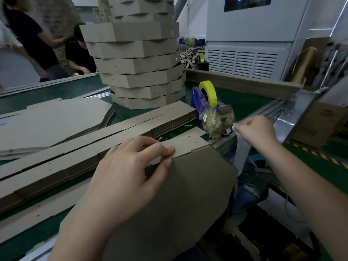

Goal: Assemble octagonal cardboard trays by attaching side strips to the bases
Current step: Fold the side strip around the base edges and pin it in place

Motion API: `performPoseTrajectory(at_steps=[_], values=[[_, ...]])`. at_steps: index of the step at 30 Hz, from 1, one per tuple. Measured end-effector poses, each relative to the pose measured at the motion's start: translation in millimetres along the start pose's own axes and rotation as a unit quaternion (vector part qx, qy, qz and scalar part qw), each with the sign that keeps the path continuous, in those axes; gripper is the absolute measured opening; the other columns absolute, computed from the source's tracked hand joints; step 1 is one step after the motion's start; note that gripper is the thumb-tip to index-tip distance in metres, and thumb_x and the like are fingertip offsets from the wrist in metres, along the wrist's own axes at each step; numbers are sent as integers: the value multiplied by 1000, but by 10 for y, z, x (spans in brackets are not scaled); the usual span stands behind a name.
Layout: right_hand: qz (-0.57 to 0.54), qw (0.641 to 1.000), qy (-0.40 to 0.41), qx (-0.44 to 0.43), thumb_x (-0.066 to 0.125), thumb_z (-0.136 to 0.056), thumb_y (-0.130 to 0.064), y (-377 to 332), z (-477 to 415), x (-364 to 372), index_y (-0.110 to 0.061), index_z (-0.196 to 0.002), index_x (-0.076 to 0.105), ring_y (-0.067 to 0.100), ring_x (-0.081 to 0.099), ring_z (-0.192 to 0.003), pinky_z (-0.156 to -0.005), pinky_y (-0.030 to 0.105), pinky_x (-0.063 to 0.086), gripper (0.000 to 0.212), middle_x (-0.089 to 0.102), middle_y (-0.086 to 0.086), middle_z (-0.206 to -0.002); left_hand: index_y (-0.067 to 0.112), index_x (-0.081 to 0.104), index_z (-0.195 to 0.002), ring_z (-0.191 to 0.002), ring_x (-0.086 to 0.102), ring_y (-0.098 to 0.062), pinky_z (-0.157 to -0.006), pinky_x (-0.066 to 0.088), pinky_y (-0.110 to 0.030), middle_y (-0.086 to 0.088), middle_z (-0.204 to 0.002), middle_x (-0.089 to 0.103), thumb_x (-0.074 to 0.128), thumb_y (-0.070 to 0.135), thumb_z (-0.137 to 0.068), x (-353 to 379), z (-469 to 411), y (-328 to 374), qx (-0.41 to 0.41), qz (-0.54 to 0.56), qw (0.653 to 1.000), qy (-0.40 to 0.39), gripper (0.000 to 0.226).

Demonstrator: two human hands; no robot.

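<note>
Seemingly light but bendable, the cardboard base (178, 194) at six o'clock is best held at its edge, where the left hand (128, 172) pinches the side strip (188, 142), while the blurred right hand (258, 130) at three o'clock seemingly pinches tape (243, 153).

This is a cardboard-packaging workshop. A tall stack of finished trays (137, 59) stands on a long green table (62, 91). In front of the stack lie piles of flat strips (113, 132) and cut sheets (50, 119). To its right are a tape dispenser (205, 100) and a big white machine (244, 53), and to its left two workers (79, 51).
</note>
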State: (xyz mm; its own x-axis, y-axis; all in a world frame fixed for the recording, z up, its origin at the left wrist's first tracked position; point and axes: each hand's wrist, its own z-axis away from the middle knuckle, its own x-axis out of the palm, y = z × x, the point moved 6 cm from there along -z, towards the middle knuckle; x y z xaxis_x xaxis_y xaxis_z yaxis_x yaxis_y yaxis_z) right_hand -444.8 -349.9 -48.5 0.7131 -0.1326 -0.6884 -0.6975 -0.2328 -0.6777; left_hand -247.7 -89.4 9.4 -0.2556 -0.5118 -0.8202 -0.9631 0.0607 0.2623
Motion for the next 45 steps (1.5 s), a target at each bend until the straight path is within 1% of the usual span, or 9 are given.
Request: performPoseTrajectory(at_steps=[3, 7, 10, 12, 15, 19, 27, 38, 45], values=[[-125, 982, 60, -129, 67, -89, -19, -293, 334, -153, -16, -75, 68, 13, 54, -80, -71, 23, 40, 14, 52, -7, -76, 37, 71, -101, -89, 62, -13, -68, 52, -38, 15, -102, 62, 43, 51, -87, -4, -13, 17, 1, 0, 1000, 7, 35], [-257, 927, -166, -218, 59, -94, -28, -840, 750, 44, -33, -99, 68, -1, 60, -91, -79, 15, 48, 11, 67, -13, -94, 39, 70, -101, -91, 60, -12, -67, 51, -39, 16, -103, 60, 41, 55, -87, 16, -27, 43, 0, 16, 1000, 4, 37], [-251, 895, -300, -215, 62, -93, -24, -1000, 922, 217, -25, -111, 63, 0, 63, -81, -75, 13, 47, 18, 68, -8, -83, 39, 71, -101, -93, 59, -12, -68, 50, -38, 16, -104, 59, 41, 54, -87, 26, -21, 65, 3, 17, 1000, 6, 36], [-237, 901, -283, -228, 64, -92, -19, -1040, 948, 206, -23, -111, 65, 2, 60, -81, -77, 18, 47, 20, 64, -9, -86, 40, 71, -102, -97, 59, -12, -69, 49, -36, 16, -105, 59, 41, 55, -87, 22, -9, 57, -5, 15, 1000, 10, 36], [-262, 917, -138, -267, 63, -93, -18, -1088, 956, -65, -24, -106, 69, 8, 53, -84, -77, 17, 44, 16, 53, -4, -95, 41, 70, -103, -98, 58, -10, -70, 49, -36, 17, -106, 59, 43, 55, -87, 17, 0, 44, -5, 10, 1000, 8, 34], [-364, 859, -192, -305, 57, -92, -20, -1207, 1250, -196, -18, -101, 70, 3, 49, -60, -56, 12, 38, 17, 53, -6, -66, 35, 69, -100, -98, 59, -11, -73, 51, -36, 17, -106, 60, 53, 49, -85, 7, 20, 23, -8, 7, 1000, 20, 26], [-434, 767, -435, -183, 51, -93, -20, -1146, 1561, 77, -19, -109, 68, 4, 29, -35, -35, 12, 25, 23, 47, 2, -51, 38, 51, -91, -97, 59, -13, -74, 47, -34, 15, -108, 62, 59, 44, -80, -27, 64, 21, -5, 21, 999, 23, 15], [-437, 747, -481, -138, 51, -92, -24, -972, 1590, 193, -24, -111, 69, 4, 27, -29, -32, 11, 23, 26, 49, 5, -50, 39, 38, -98, -89, 54, -7, -72, 42, -30, 17, -102, 62, 57, 51, -77, -31, 120, 16, -32, 32, 999, 21, 31], [-485, 705, -506, -105, 54, -88, -31, -831, 1627, 240, -23, -117, 67, 3, 29, -30, -31, 13, 19, 32, 52, 3, -52, 46, 53, -114, -102, 56, -12, -80, 49, -40, 19, -114, 58, 45, 49, -85, -23, 108, 64, 7, 12, 1000, -13, 30]])
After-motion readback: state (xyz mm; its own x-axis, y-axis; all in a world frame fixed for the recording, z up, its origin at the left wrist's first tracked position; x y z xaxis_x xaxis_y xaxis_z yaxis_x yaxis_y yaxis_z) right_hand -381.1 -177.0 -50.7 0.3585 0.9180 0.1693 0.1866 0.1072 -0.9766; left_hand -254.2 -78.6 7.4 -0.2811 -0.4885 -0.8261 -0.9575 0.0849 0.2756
